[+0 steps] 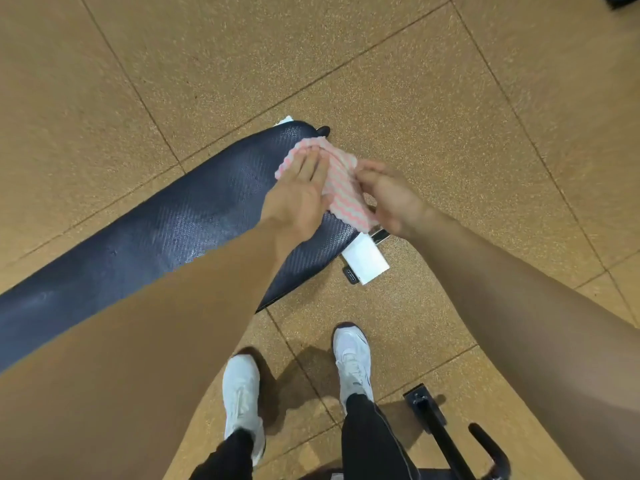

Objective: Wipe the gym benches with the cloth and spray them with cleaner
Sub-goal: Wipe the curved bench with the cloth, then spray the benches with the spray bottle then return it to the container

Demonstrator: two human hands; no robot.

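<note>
A long dark blue padded gym bench (166,230) runs from the left edge toward the middle of the view. A pink and white striped cloth (341,188) lies over its far end. My left hand (298,195) rests flat on the cloth, fingers spread and pressing it onto the pad. My right hand (389,197) pinches the cloth's right edge, where it hangs past the side of the bench. No spray bottle is in view.
The bench's white frame foot (367,263) sticks out under the pad near my hands. My two white shoes (242,400) stand on the speckled tan floor tiles. A black metal frame with a handle (446,438) sits at the lower right.
</note>
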